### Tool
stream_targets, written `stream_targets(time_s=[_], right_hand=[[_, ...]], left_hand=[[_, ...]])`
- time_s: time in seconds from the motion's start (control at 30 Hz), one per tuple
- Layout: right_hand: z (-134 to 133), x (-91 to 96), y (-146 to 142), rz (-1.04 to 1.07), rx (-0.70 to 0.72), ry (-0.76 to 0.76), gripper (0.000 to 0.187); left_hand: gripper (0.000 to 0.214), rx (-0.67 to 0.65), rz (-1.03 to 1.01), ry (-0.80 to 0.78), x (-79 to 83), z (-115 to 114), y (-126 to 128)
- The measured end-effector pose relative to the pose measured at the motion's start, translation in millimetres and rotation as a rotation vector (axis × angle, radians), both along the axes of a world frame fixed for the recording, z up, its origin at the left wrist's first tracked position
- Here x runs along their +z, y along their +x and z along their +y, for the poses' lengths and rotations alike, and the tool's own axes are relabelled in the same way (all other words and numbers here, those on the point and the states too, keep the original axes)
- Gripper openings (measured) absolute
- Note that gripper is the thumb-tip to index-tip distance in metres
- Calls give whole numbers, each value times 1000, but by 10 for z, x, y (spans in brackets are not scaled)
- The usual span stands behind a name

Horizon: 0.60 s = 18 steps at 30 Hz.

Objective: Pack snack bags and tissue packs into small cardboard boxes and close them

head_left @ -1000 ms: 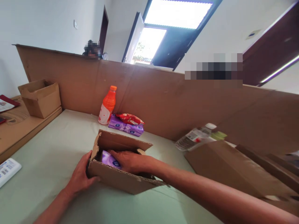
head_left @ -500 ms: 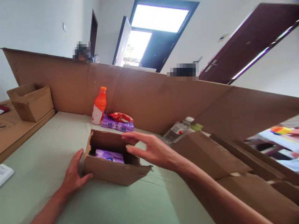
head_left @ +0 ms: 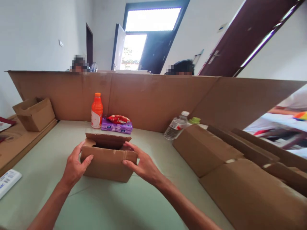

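A small open-topped cardboard box (head_left: pixel 107 164) stands upright on the pale green tabletop, between my hands. At its left end, my left hand (head_left: pixel 74 164) grips the wall, thumb over the front face. My right hand (head_left: pixel 144 164) holds the right end the same way, its thumb on the front and fingers at the top edge. The inside is dark, and its contents are hidden from this angle. Behind the box lie purple tissue packs (head_left: pixel 117 126) with a red snack packet (head_left: pixel 119 119) on top. An orange drink bottle (head_left: pixel 97 111) stands just left of them.
A clear water bottle (head_left: pixel 176 127) leans at the right, beside cardboard boxes (head_left: pixel 208 150). Another small box (head_left: pixel 35 116) sits at the far left, and a white label-bearing object (head_left: pixel 10 182) at the near left. A cardboard partition (head_left: pixel 148 99) crosses the back; two people are behind it.
My right hand has come down from over the opening to the box's right end, and my left hand has closed on the left end. The purple pack inside has gone out of sight.
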State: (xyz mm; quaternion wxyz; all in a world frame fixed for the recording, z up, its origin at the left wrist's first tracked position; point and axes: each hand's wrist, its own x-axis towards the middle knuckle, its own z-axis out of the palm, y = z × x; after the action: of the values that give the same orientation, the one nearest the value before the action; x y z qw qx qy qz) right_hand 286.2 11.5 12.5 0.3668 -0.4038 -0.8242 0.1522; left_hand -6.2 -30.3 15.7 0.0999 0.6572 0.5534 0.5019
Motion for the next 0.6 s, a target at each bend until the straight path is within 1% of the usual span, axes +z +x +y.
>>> stream_targets(time_s=[0.07, 0.13, 0.17, 0.2, 0.23, 0.27, 0.33, 0.37, 0.4, 0.47, 0.6], right_hand=[[59, 12, -41, 25, -73, 128, 73], [150, 45, -67, 18, -140, 222, 84], [202, 65, -76, 5, -167, 229, 88], [251, 86, -82, -18, -179, 208, 87], [289, 107, -82, -50, -165, 171, 81], [313, 125, -77, -88, -126, 130, 72], [304, 157, -48, -176, -10, 70, 51], [273, 170, -27, -220, 40, 63, 45], [231, 184, -6, -266, 74, 68, 44], [137, 215, 27, -368, 103, 83, 52], [40, 312, 2, -564, 125, 76, 82]], left_hand=[[54, -5, 48, 22, 18, 18, -29], [56, -4, 74, 45, 22, 30, -36], [57, 3, 81, 56, 18, 36, -31], [57, 11, 86, 65, 10, 41, -22], [58, 21, 93, 78, -1, 47, -11], [57, 29, 111, 96, -16, 54, 0], [51, 26, 173, 136, -54, 74, 13], [45, 11, 208, 155, -75, 86, 17], [38, -7, 239, 170, -98, 101, 18], [30, -36, 262, 189, -136, 132, 20], [30, -27, 252, 215, -150, 169, 32]])
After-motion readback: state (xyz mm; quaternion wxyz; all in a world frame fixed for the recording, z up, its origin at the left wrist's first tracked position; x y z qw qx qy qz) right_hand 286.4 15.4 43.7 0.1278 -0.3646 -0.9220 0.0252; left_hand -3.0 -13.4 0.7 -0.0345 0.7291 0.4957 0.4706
